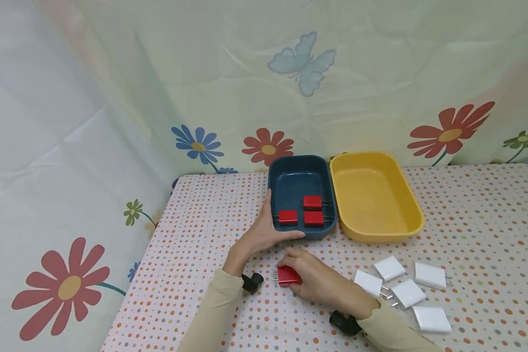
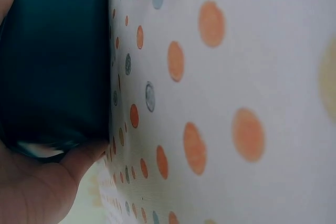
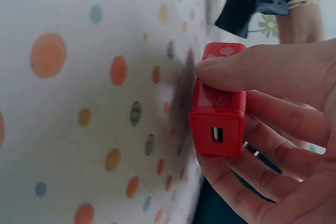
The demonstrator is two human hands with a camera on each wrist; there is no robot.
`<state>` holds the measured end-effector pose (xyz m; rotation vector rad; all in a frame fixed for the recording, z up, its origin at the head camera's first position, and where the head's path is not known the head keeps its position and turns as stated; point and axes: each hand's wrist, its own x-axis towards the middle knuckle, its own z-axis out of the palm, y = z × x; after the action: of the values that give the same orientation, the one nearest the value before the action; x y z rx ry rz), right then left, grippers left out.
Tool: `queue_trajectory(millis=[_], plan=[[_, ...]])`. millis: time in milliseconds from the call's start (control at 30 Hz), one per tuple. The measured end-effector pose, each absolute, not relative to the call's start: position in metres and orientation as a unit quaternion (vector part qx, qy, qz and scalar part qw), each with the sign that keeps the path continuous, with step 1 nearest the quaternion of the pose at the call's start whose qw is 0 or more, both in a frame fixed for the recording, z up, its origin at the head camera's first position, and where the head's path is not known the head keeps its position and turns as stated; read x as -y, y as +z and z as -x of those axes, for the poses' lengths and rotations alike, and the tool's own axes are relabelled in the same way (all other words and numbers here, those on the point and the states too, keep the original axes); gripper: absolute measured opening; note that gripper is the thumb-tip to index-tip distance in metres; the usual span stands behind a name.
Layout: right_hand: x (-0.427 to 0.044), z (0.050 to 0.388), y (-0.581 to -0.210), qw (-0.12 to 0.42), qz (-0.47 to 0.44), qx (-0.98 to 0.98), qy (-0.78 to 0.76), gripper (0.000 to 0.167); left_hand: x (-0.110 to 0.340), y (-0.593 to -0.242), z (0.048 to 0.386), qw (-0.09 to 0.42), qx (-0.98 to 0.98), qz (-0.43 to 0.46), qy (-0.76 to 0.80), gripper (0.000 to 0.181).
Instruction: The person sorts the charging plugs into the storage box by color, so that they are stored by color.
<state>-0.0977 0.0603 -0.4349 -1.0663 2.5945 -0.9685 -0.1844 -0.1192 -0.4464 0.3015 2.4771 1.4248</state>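
The blue tray (image 1: 292,186) holds three red chargers (image 1: 312,203); left hand (image 1: 261,233), fingers spread, touches it. Beside it, yellow tray (image 1: 371,200); before it, right hand (image 1: 310,274) pinches another charger (image 3: 218,132).

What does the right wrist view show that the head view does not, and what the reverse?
Only the right wrist view shows the port in the end of the held red charger.

Only the head view shows the yellow tray, five white chargers, and three other red chargers inside the blue tray.

Both show the right hand gripping that charger, and the dotted tablecloth.
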Motion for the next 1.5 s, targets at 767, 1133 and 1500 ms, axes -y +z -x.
queue_trajectory(millis=[767, 1133, 1500], plan=[[-0.087, 0.119, -0.348, -0.079, 0.386, -0.856, -0.336, 0.045, 0.123, -0.451, 0.190, 0.134, -0.847, -0.137, 0.497, 0.129], [-0.071, 0.150, -0.318, -0.130, 0.388, -0.851, -0.330, 0.041, 0.116, -0.450, 0.196, 0.094, -0.791, -0.261, 0.544, 0.114], [-0.063, 0.197, -0.333, -0.060, 0.308, -0.900, -0.302, 0.040, 0.118, -0.450, 0.193, 0.102, -0.784, -0.226, 0.569, 0.106]])
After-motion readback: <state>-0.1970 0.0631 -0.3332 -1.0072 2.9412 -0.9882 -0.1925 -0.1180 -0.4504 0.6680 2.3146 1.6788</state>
